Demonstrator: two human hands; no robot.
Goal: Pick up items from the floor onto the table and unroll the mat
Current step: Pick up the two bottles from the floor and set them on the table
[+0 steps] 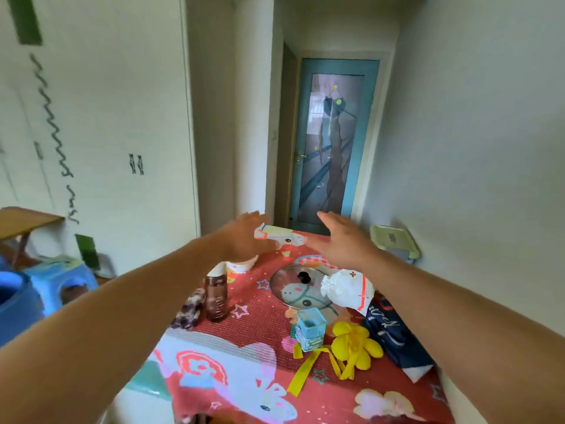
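A red cartoon-print mat (260,325) lies spread over the table. Its far end is still curled into a small roll (279,234). Both my arms reach out over the table. My left hand (244,237) hovers with straight fingers just left of the roll. My right hand (342,240) is held flat and open just right of it. Neither hand grips anything. On the mat lie a glass pot lid (293,286), a brown bottle (216,298), a white bag (348,289), a blue mesh cup (310,328) and a yellow flower with ribbon (354,341).
A dark printed cloth (394,332) lies at the mat's right edge against the wall. A patterned pouch (191,310) sits beside the bottle. A pale green stool (394,240) stands far right. Blue stools (58,283) and a wooden table (21,218) stand left. A blue door (333,142) is ahead.
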